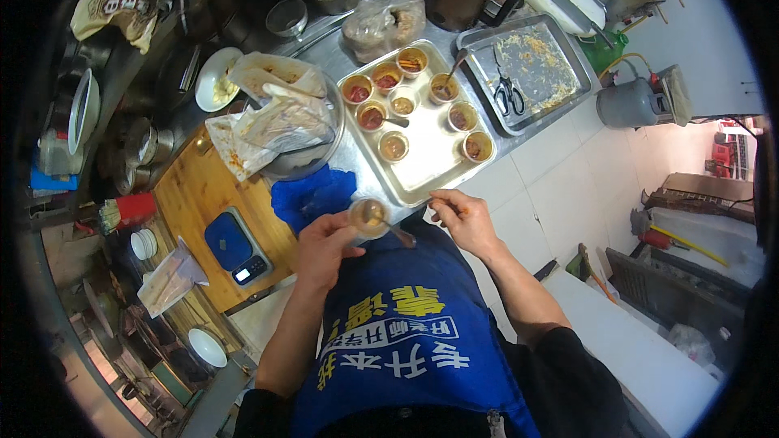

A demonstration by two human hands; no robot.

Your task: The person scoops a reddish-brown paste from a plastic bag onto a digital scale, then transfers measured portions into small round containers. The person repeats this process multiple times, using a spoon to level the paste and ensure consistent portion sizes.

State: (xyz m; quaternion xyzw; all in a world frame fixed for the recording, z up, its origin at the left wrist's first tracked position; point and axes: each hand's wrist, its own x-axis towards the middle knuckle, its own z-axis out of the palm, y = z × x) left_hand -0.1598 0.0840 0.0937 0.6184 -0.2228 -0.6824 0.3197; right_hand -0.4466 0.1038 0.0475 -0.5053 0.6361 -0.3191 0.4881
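Note:
My left hand (326, 244) grips a small clear plastic cup (369, 218) in front of the apron. A little yellowish-brown food lies inside it, and a metal spoon (400, 235) leans out over the rim towards me. My right hand (465, 222) is by the near corner of a metal tray (420, 185), fingers loosely bent, thumb apart, nothing visible in them. Whether its fingertips touch the rim, I cannot tell. Several similar cups stand on the tray; a red-filled cup (371, 115) and a brown-filled cup (444, 87) have spoons in them.
Left of the tray, stained plastic bags (286, 115) fill a large bowl. A blue cloth (311, 191) lies near my left hand. A digital scale (234, 243) sits on a wooden board (182, 179). Black-handled scissors (509, 97) rest in a second tray (517, 128) holding food shreds.

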